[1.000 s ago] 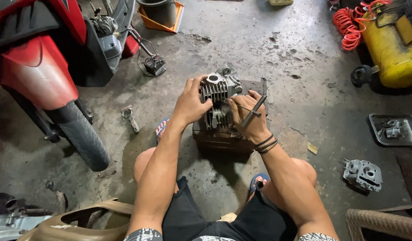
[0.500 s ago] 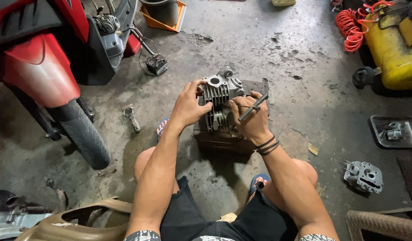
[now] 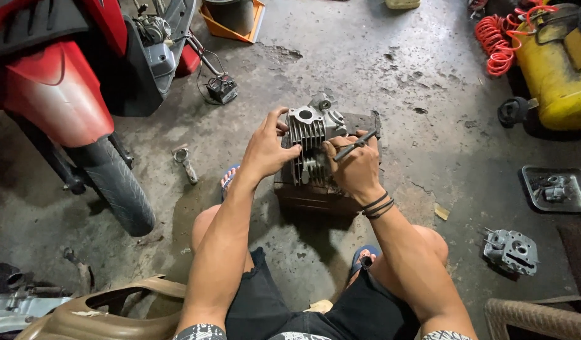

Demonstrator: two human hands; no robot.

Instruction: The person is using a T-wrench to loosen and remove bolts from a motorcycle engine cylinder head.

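Observation:
A grey finned metal engine cylinder head (image 3: 313,133) stands on a dark wooden block (image 3: 312,196) on the concrete floor between my knees. My left hand (image 3: 267,148) grips its left side, fingers wrapped over the fins. My right hand (image 3: 355,165) presses against its right side and holds a thin dark metal tool (image 3: 358,144) that points up and to the right. Black bands circle my right wrist.
A red scooter (image 3: 57,88) with its rear tyre (image 3: 117,182) stands at the left. A connecting rod (image 3: 185,160) lies near it. At right are a yellow compressor tank (image 3: 552,72), a red coiled hose (image 3: 499,38), a metal tray (image 3: 558,189) and another cylinder head (image 3: 511,250).
My hands and the cylinder head stay almost in place. The tool in my right hand has tilted down a little and the head has turned slightly.

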